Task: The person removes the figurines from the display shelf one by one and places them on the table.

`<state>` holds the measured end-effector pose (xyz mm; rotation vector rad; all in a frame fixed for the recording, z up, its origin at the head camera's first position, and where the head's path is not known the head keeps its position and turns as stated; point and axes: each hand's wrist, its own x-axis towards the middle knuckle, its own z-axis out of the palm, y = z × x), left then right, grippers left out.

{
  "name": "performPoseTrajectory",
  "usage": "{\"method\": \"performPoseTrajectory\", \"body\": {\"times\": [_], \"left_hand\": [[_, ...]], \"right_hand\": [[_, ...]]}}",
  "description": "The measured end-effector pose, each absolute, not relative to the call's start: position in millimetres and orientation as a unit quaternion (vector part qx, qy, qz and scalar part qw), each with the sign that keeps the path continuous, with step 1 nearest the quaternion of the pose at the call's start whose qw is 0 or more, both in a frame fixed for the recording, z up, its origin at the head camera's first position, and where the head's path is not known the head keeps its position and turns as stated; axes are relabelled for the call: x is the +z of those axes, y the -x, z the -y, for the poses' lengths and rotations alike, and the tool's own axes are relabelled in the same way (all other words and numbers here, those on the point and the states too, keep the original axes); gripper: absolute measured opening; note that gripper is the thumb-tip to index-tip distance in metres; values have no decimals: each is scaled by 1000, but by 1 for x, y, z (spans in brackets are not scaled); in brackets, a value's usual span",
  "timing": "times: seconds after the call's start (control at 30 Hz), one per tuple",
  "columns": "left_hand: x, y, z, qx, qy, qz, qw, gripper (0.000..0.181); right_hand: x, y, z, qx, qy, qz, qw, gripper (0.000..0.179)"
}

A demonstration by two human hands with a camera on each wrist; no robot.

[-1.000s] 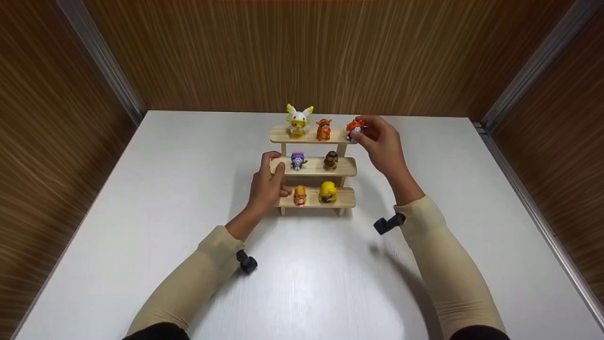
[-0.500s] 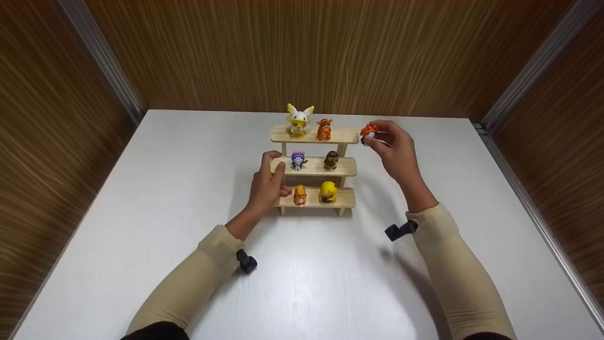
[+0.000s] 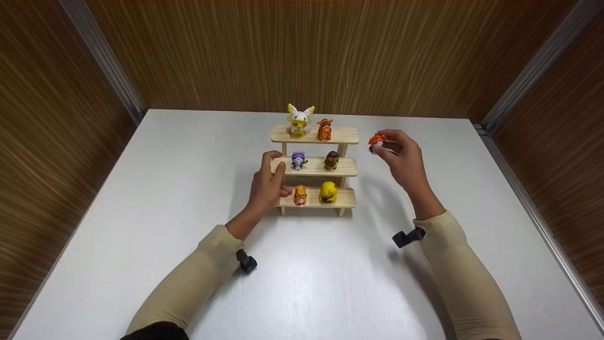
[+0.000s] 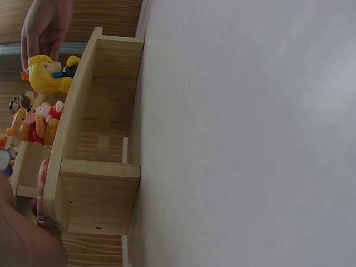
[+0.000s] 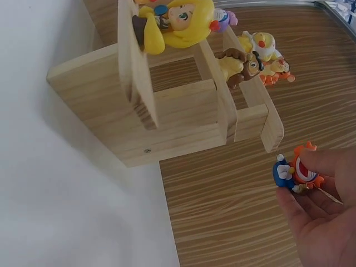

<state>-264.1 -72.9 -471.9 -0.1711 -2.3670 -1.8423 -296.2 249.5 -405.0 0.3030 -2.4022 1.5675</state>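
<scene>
My right hand (image 3: 406, 159) pinches a small orange-haired figurine (image 3: 377, 143) between thumb and fingers, in the air right of the wooden display shelf (image 3: 347, 166). In the right wrist view the figurine (image 5: 295, 171) shows a blue body and white gloves. My left hand (image 3: 268, 184) grips the shelf's left end, fingers around the middle and bottom boards. On the top board stand a white-and-yellow eared figurine (image 3: 299, 121) and a tiger figurine (image 3: 324, 130). A purple-capped figurine (image 3: 298, 160) and a brown figurine (image 3: 331, 160) share the middle board.
On the bottom board are a bear figurine (image 4: 36, 125) in red and a yellow-haired figurine (image 3: 328, 192). The three-tier shelf stands on a white table (image 3: 188, 141). Wood-grain panels (image 3: 302, 56) rise behind and at both sides.
My right hand has carried the orange-haired figurine off the top board's right end, moving right and toward me. My left hand has stayed at the shelf's left end.
</scene>
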Motion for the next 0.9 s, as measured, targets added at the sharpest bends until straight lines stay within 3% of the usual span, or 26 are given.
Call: {"method": "performPoseTrajectory", "body": {"times": [0.9], "left_hand": [[-473, 265, 72, -610, 55, 787, 71, 30]], "right_hand": [[-451, 305, -274, 542, -59, 837, 49, 38]]}}
